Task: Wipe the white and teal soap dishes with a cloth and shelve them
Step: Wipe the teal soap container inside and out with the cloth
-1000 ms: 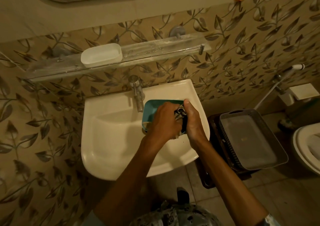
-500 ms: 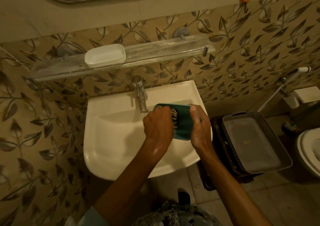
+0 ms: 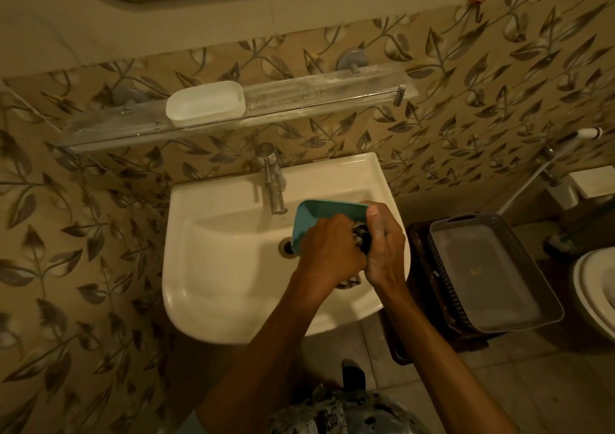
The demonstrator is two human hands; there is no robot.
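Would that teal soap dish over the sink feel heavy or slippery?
Probably light: the right hand holds the teal plastic soap dish tilted by one end. Likely stiff: it shows no bending under the patterned cloth. Its smooth surface may be slippery.

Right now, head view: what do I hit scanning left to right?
white soap dish → tap → teal soap dish → grey basket → toilet

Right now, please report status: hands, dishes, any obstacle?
Left hand grips cloth against teal dish. Right hand grips dish rim, over sink. White dish on shelf. Tap close by dish.
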